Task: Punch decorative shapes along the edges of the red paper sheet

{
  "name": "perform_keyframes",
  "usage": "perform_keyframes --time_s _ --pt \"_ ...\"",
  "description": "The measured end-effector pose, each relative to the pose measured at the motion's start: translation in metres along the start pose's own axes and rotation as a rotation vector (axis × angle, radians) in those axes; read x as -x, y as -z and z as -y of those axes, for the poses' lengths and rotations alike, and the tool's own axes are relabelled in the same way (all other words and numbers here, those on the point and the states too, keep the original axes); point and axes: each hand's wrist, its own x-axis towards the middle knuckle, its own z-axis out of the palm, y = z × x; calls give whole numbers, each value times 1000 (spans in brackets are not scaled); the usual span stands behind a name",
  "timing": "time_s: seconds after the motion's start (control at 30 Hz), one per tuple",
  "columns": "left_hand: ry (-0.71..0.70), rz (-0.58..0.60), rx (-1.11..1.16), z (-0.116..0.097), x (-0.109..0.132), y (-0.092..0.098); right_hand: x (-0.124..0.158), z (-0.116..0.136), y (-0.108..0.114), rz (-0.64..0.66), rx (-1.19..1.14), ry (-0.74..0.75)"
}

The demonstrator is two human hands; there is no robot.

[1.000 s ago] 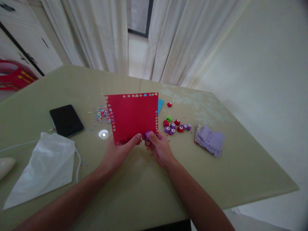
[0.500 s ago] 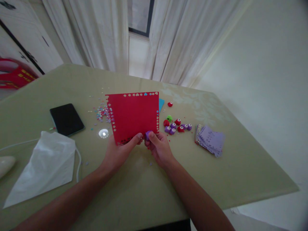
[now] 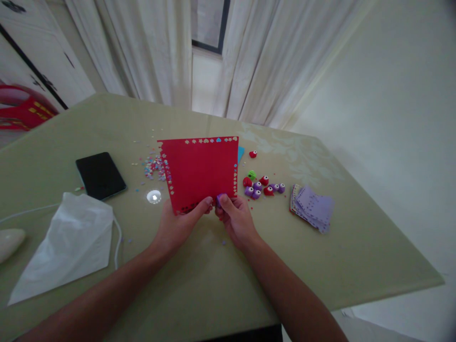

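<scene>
A red sheet of paper (image 3: 201, 171) with small cut-out shapes along its edges is held up over the table. My left hand (image 3: 183, 218) grips its lower left edge, thumb in front. At the lower right edge my right hand (image 3: 237, 216) is closed around a small purple punch (image 3: 220, 199), its thumb pressed on top. Right of the sheet lie several small punches (image 3: 257, 186) in purple and red, with a green one (image 3: 251, 175) and a lone red one (image 3: 252, 154) farther back. Part of a blue sheet (image 3: 241, 153) shows behind the red paper.
A stack of punched purple paper (image 3: 313, 206) lies on the right of the table (image 3: 374, 256). On the left are a dark tablet (image 3: 100, 175), a white cloth pouch (image 3: 71, 242), a cable and a white mouse (image 3: 10, 242). Confetti (image 3: 154, 167) is scattered behind the sheet.
The view has shifted very slightly, so the sheet and table things appear a little farther right. Both hands keep their grips.
</scene>
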Motion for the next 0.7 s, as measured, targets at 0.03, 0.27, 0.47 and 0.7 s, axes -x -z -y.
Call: perform_keyframes --time_s 0.03,0.27,0.47,0.7 --pt "0 2 -2 0 0 0 0 -1 1 -3 10 6" --pt "21 -2 -2 -4 2 -1 0 -2 5 28 96 26" --pt "30 -53 -51 -7 1 2 -9 8 12 -148 -106 86" --pt "58 24 -88 -5 -2 6 -16 40 36 -95 -140 263"
